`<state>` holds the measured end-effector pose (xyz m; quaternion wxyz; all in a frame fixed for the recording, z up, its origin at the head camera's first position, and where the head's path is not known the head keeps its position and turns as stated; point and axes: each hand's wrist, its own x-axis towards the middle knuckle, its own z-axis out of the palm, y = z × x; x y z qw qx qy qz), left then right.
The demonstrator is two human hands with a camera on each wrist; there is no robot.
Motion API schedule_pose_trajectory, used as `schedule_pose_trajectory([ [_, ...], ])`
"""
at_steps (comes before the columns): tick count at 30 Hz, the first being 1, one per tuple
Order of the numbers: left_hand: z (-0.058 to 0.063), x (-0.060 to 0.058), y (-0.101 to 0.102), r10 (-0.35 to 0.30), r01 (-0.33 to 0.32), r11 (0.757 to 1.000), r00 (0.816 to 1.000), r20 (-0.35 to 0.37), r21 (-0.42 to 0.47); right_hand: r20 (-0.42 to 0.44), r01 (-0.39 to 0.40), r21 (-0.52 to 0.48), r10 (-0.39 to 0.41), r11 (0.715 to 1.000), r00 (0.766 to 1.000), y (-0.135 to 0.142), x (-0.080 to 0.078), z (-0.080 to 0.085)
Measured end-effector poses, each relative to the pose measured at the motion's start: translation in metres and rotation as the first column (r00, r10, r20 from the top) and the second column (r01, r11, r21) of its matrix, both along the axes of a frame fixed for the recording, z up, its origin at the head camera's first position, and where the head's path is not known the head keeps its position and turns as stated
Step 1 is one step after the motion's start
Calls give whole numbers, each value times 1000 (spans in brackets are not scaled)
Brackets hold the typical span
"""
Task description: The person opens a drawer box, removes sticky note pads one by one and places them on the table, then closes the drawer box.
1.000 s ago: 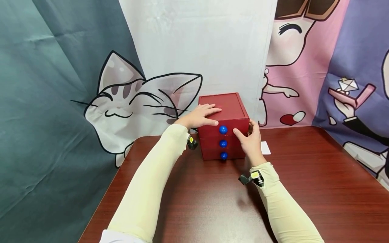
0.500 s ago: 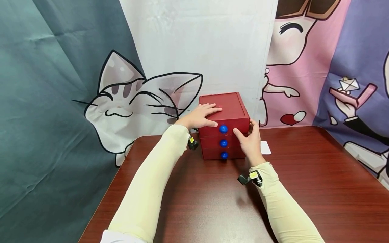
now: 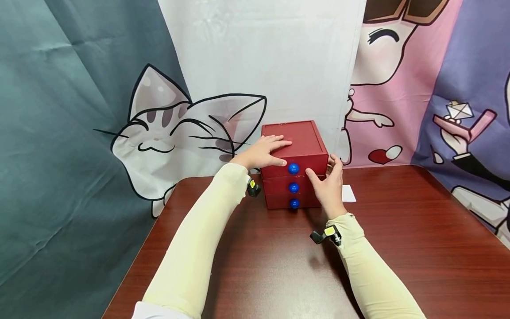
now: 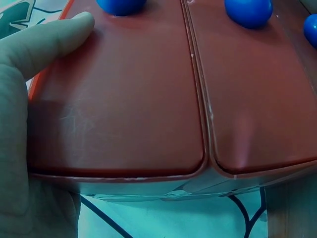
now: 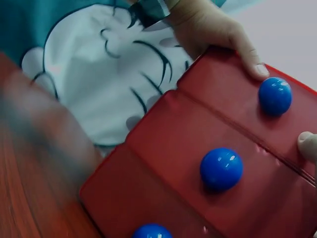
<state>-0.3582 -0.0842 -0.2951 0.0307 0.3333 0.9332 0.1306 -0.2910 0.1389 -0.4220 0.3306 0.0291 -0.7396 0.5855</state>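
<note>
A red box of three stacked drawers (image 3: 299, 137) stands at the back of the table, each drawer front bearing a round blue knob (image 3: 293, 188). All the drawers are closed. My left hand (image 3: 260, 153) rests on the box's top left edge, fingers spread over the lid. Its thumb (image 4: 59, 37) lies on the top drawer front, beside the upper knob (image 4: 121, 4). My right hand (image 3: 328, 186) holds the front right corner, thumb (image 5: 308, 146) against the front near the top seam and bent fingers at the right side, their tips partly hidden.
A small white card (image 3: 348, 194) lies on the brown table (image 3: 275, 266), right of the box. Cloth backdrops with cartoon figures (image 3: 167, 133) hang close behind the table. A small camera (image 3: 327, 235) sits on the right wrist.
The right fingers have spread slightly at the box's side. The left hand keeps its place on the lid, and the whole view has shifted a little.
</note>
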Motion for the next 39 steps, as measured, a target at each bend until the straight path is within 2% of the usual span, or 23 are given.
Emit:
schedule_pose_trajectory([
  [3,0,0,1,-4,4,1000,1000,-1,0,-108,102,32,-98,994,989,0,2,-2],
  [6,0,1,1,-4,4,1000,1000,2,7,-223,202,89,-178,975,958,-1,4,-5],
  [9,1,1,1,1,-1,1000,1000,3,18,-298,251,214,-182,944,937,-3,5,-8],
  [11,0,1,1,3,-3,1000,1000,1,21,-326,264,335,-151,905,933,-5,6,-11],
  [14,-1,1,0,2,-2,1000,1000,2,21,-333,243,483,-80,841,940,-9,6,-15],
  [16,-1,0,0,-1,1,1000,1000,0,21,-322,219,545,-39,809,946,-12,7,-16],
  [21,-1,-1,0,-3,4,1000,1000,-13,18,-263,172,634,1,754,965,-18,7,-20],
  [24,-1,-1,0,-1,1,1000,1000,-10,21,-183,128,677,-2,725,983,-22,9,-22],
  [26,0,0,0,0,0,1000,1000,-5,23,-125,93,690,-8,718,992,-25,10,-22],
  [30,0,0,0,0,0,1000,1000,-4,22,-53,52,682,-22,729,998,-29,13,-23],
  [35,-1,-1,1,1,-1,1000,1000,-3,28,-82,86,666,-41,741,996,-33,14,-27],
  [39,-2,-1,1,3,-3,999,1000,-4,33,-128,136,676,-67,724,990,-35,13,-28],
])
